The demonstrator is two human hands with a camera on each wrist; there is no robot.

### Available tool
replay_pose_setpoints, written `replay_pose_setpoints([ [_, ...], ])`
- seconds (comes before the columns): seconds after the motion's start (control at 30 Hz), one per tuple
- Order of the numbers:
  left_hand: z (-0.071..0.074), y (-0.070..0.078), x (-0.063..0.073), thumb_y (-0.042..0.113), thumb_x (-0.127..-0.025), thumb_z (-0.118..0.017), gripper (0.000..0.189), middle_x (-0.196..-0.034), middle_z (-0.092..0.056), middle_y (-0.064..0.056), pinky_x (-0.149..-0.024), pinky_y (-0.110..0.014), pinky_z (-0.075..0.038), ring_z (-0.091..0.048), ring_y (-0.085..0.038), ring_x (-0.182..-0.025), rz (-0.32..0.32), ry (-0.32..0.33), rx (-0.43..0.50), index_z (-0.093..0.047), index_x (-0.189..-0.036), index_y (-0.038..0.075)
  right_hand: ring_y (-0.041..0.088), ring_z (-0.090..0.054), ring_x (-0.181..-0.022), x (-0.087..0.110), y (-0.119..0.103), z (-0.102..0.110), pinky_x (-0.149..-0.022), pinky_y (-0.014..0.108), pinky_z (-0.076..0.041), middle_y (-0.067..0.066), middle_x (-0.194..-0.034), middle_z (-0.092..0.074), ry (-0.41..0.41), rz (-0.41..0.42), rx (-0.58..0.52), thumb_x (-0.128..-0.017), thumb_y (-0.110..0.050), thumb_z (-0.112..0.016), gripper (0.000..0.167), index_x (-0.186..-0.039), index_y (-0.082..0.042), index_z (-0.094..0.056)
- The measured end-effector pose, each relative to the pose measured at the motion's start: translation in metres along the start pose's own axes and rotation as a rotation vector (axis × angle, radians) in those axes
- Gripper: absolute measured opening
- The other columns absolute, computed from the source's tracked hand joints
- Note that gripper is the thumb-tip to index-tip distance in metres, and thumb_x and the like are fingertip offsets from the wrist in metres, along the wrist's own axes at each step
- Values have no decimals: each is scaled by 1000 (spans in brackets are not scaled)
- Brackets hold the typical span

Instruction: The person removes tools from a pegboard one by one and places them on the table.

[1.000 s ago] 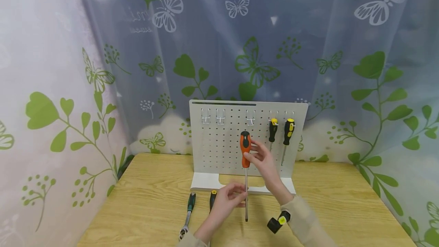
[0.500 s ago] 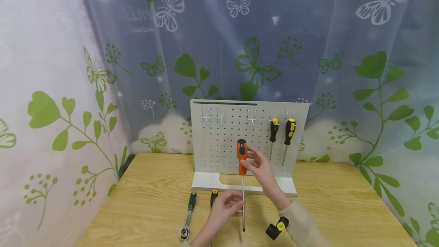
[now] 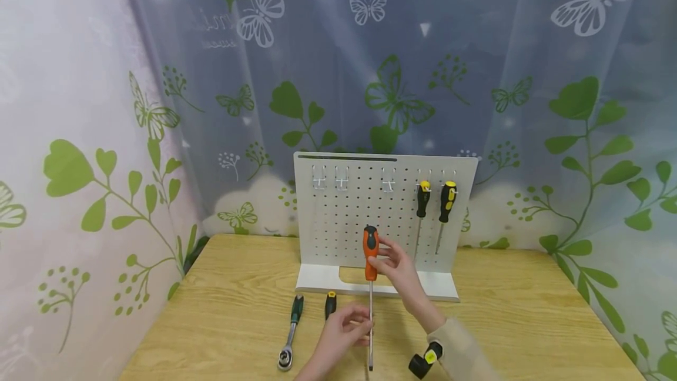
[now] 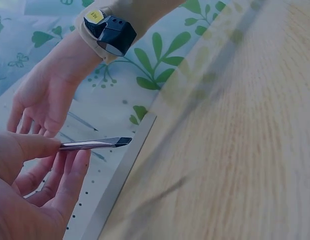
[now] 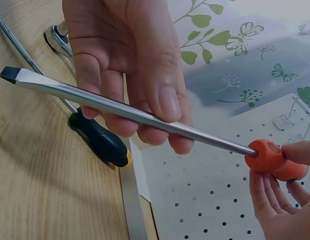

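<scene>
A flathead screwdriver with an orange and black handle (image 3: 371,254) stands upright in front of the pegboard, its tip pointing down above the table. My right hand (image 3: 400,272) pinches the handle between thumb and fingers. Lower down, my left hand (image 3: 340,334) holds the steel shaft between thumb and fingers. In the left wrist view the dark flat tip (image 4: 123,142) sticks out past the left hand (image 4: 32,195). The right wrist view has the shaft (image 5: 139,116) crossing the left hand's fingers, with the right hand (image 5: 290,200) on the orange handle.
The white pegboard (image 3: 338,222) carries several wire hooks. Two black-and-yellow screwdrivers (image 3: 424,200) hang at its right. On the table, a green-handled ratchet wrench (image 3: 291,334) and a black-handled screwdriver (image 3: 330,303) lie left of the hands. A patterned curtain (image 3: 328,57) hangs behind.
Both hands have lowered the orange screwdriver, bringing it slightly left and away from the pegboard hooks. Both keep their hold on it.
</scene>
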State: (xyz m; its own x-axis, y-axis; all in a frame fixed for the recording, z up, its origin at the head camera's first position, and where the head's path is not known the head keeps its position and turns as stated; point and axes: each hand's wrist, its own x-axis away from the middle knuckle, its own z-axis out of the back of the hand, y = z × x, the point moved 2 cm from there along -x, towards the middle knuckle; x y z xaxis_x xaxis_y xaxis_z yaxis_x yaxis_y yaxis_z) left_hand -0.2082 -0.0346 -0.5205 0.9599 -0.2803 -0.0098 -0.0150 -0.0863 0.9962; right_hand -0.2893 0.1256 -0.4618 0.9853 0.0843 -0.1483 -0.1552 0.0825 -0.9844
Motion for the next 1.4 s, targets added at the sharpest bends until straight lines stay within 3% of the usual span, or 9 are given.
replay_pose_setpoints([
  [0.23,5,-10,4,3,-96,-67,26,-95,-66,-6,-72,-32,-63,-67,-12,-79,5,-15,-16,-62,-115,-13,26,-70,-102,3,9,-6,-97,48,-54,20,-126,-66,5,-34,8,-93,-14,-74,59,-146,-6,-49],
  [0.53,6,-15,9,5,-96,-67,23,-93,-67,-6,-73,-38,-64,-68,-14,-78,67,2,-49,-64,-114,-9,27,-71,-100,8,17,-9,-86,35,-59,22,-122,-67,0,-36,-50,-93,-10,-73,58,-146,-4,-49],
  [0.93,8,-21,20,4,-95,-69,20,-93,-66,-8,-72,-36,-64,-68,-15,-81,93,-13,-69,-63,-110,-8,24,-71,-95,17,31,-17,-87,40,-59,23,-122,-66,1,-91,-39,-94,-14,-74,58,-145,-1,-50],
  [1.17,10,-30,24,1,-93,-69,17,-89,-65,-6,-70,-34,-63,-66,-14,-77,145,-20,-80,-64,-108,-6,25,-70,-90,22,41,-21,-83,40,-60,22,-116,-67,13,-123,-46,-93,-10,-73,55,-142,3,-51],
  [1.4,10,-34,29,2,-92,-70,16,-89,-66,-4,-67,-31,-62,-67,-16,-79,153,-27,-132,-65,-106,-4,22,-70,-91,27,49,-25,-80,34,-60,25,-116,-67,0,-139,-46,-93,-9,-73,55,-140,7,-50],
])
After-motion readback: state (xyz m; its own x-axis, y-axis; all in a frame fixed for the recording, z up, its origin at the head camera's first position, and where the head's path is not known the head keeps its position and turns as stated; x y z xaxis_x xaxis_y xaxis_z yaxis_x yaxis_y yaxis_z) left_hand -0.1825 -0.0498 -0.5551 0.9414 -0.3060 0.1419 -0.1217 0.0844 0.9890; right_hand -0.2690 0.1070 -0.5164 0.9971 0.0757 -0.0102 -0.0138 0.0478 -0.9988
